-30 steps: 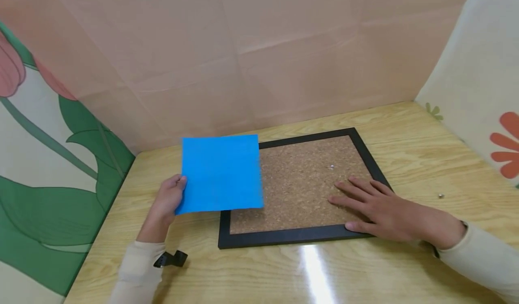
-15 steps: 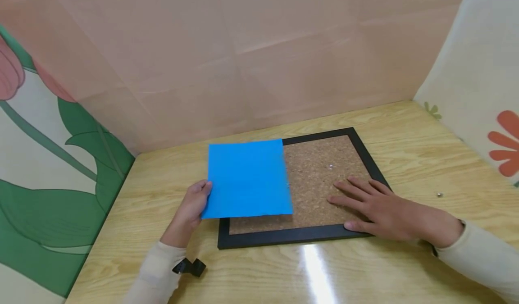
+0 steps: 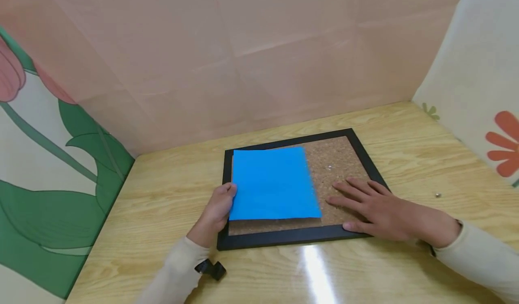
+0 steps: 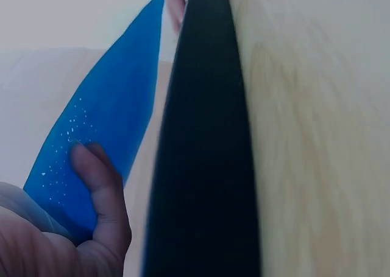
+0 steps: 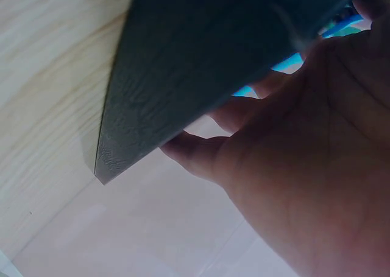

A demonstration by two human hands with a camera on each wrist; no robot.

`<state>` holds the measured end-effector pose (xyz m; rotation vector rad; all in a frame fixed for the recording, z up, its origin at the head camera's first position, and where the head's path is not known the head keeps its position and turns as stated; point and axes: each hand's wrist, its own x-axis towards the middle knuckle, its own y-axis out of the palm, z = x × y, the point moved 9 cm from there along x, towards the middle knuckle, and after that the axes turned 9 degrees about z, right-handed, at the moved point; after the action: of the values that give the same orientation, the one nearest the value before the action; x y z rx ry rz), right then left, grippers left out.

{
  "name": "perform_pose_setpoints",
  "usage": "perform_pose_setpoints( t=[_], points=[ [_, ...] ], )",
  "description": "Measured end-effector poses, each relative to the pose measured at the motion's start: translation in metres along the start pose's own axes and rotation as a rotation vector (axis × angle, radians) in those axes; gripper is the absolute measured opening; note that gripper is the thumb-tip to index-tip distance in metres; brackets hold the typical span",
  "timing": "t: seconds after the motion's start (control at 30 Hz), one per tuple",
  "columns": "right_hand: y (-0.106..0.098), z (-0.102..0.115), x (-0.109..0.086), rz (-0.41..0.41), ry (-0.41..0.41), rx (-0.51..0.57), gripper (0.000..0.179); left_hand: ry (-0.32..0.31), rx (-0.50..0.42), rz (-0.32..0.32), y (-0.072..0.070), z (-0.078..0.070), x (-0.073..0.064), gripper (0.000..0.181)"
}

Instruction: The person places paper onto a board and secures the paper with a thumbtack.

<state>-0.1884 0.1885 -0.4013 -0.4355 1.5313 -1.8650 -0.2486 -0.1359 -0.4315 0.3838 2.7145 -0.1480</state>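
Observation:
A blue square sheet of paper [image 3: 272,184] hangs over the left part of a cork board [image 3: 316,178] with a black frame. Its left edge is pinched between thumb and fingers of my left hand [image 3: 215,209]; in the left wrist view the sheet [image 4: 116,112] bows beside the black frame [image 4: 204,137]. A gap with shadow shows under the sheet's near edge. My right hand [image 3: 381,209] rests with spread fingers on the board's lower right corner, thumb on the frame. In the right wrist view the palm [image 5: 298,149] faces the frame's edge.
A small shiny pin [image 3: 330,167] is on the cork near the right side. Another small metal piece [image 3: 438,195] lies on the wooden table [image 3: 162,196] right of the board. A pinkish sheet [image 3: 284,52] covers the wall behind, with patterned panels at both sides.
My left hand has carried the blue sheet rightward and slightly toward me, from beside the board to over its left part. The right hand has stayed in place.

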Motion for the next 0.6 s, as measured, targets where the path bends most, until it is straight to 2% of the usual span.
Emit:
perform_pose_setpoints(
  t=[0.17,0.37,0.6],
  points=[
    [0.001,0.002,0.002,-0.021,-0.006,0.022,0.062,0.025,-0.008,0.021,0.012,0.004,0.007,0.041],
    [-0.001,0.004,0.001,-0.025,-0.029,0.032,0.061,0.004,-0.028,0.067,0.022,0.01,0.01,0.043],
    [-0.002,0.003,-0.001,-0.051,-0.062,-0.027,0.055,-0.011,-0.01,0.043,0.025,0.008,0.012,0.046]
  ],
)
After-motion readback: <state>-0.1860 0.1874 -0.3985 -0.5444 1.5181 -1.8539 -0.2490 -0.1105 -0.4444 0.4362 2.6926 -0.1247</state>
